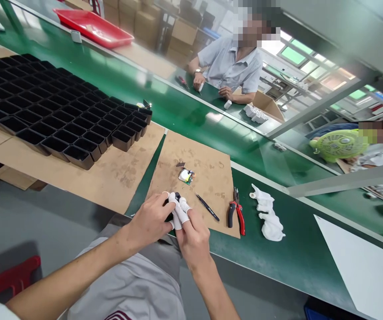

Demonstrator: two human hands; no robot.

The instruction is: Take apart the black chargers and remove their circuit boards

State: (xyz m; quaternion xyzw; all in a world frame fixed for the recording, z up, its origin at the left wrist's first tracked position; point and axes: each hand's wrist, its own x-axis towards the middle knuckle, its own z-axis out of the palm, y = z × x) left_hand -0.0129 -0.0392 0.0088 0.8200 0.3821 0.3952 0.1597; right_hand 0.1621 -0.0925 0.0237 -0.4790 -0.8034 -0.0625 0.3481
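My left hand [149,217] and my right hand [193,233] meet at the table's front edge, white finger cots on several fingertips. Both are closed around a small black part [177,195], mostly hidden by the fingers. Just beyond them, on a cardboard sheet [208,162], lies a small circuit board [186,176] with a white and yellow component on it. Black tweezers [207,207] rest right of my hands. Farther right are pliers [236,212] with red and black handles, jaws pointing away from me.
Rows of open black plastic boxes [54,106] cover the left cardboard. A crumpled white cloth or bag [268,213] lies right of the pliers. Behind are a red tray [94,29] and a co-worker [233,62] across the bench. A metal post [325,104] slants at right.
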